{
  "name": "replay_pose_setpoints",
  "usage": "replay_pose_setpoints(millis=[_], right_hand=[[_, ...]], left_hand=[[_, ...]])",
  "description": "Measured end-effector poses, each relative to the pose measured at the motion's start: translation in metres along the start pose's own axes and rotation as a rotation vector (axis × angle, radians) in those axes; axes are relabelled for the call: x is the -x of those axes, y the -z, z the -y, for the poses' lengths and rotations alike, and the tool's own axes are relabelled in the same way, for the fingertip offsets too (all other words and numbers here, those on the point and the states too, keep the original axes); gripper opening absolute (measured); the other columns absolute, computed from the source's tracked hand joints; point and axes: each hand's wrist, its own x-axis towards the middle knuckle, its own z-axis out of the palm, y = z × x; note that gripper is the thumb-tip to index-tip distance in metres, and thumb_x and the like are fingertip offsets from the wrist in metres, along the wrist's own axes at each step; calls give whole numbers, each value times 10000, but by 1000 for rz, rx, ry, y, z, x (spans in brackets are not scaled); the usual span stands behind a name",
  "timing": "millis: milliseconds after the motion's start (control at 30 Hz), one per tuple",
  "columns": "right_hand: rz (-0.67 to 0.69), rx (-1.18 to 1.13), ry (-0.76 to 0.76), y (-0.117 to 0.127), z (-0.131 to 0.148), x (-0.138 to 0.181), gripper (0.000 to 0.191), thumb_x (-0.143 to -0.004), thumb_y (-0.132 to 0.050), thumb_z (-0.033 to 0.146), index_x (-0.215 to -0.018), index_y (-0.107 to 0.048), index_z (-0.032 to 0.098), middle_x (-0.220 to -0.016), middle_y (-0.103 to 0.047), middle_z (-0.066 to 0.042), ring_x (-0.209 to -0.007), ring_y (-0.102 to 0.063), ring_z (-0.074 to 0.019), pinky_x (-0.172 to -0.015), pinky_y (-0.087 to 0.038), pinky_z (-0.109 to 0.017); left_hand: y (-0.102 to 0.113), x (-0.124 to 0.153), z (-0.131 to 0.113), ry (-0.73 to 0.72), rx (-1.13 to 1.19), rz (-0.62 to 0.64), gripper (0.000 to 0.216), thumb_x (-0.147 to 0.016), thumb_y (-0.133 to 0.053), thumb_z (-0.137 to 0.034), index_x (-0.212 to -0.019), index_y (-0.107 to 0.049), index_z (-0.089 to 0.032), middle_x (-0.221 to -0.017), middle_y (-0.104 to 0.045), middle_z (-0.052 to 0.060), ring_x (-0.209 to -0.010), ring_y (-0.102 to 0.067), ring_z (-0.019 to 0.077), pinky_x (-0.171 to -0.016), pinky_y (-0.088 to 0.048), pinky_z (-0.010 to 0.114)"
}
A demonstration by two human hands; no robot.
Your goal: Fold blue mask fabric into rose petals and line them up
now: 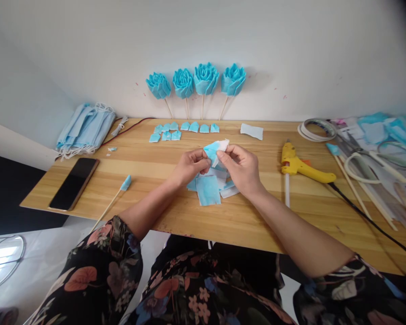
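Between my two hands, above the middle of the table, is a blue and white fabric piece (214, 149), partly folded to a point. My left hand (193, 166) pinches its left side with curled fingers. On its right side, the thumb and fingers of my right hand (241, 166) grip the white part. Beneath them lies a loose pile of square blue and white fabric pieces (208, 190), partly hidden by my hands. Farther back, several small folded blue petals (194, 127) lie in rows.
Several blue fabric roses (206, 79) on sticks lean against the wall. At left are stacked face masks (84, 128), a phone (74, 184) and a blue-tipped stick (125, 183). At right lie a yellow glue gun (306, 169), tape rolls (317, 130), scissors (368, 160) and its black cord (368, 219).
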Motion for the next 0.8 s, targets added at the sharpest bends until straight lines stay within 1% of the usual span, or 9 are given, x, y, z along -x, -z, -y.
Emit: replay_pose_setpoints(millis=[100, 233, 400, 567, 733, 800], right_hand=[[-29, -22, -7, 1, -1, -1, 238, -861, -659, 353, -699, -579, 199, -614, -492, 46, -584, -417, -97, -586, -368, -256], [-52, -38, -11, 3, -2, -3, 228, -859, -661, 363, -716, -589, 200, -615, -498, 43, -583, -422, -99, -568, -355, -254], [-53, -49, -15, 3, -2, -3, 226, -858, -656, 360, -713, -585, 202, -623, -508, 39, -590, -428, -101, -567, -358, -253], [-47, -63, -12, 2, -3, -3, 253, -858, -662, 361, -689, -558, 202, -605, -467, 47, -578, -399, -96, -556, -341, -253], [-43, -61, -23, 2, -3, -3, 247, -861, -658, 374, -704, -567, 207, -622, -494, 41, -584, -415, -100, -567, -351, -258], [-43, -54, -24, 3, -3, -3, 260, -859, -660, 377, -695, -556, 206, -611, -477, 44, -581, -406, -99, -563, -345, -257]], left_hand=[[-1, -1, 0, 3, 21, 6, 224, -778, -664, -277, -631, -545, -156, -525, -533, -32, -495, -446, 60, -526, -373, 213], [0, -3, 4, 21, 22, 4, 247, -772, -724, -331, -665, -602, -145, -547, -559, -28, -501, -459, 54, -523, -381, 207], [1, -3, 6, 39, 34, -4, 205, -776, -726, -318, -720, -641, -140, -554, -582, -25, -500, -469, 56, -515, -382, 205], [1, -3, 4, 32, 33, 2, 204, -772, -722, -313, -699, -635, -144, -551, -580, -25, -505, -474, 56, -521, -386, 205], [0, -2, 4, 36, 20, -5, 235, -750, -744, -350, -693, -637, -149, -553, -583, -24, -498, -460, 55, -520, -385, 209], [0, -2, 5, 27, 24, -12, 240, -741, -755, -356, -700, -638, -151, -549, -581, -26, -497, -461, 57, -515, -381, 208]])
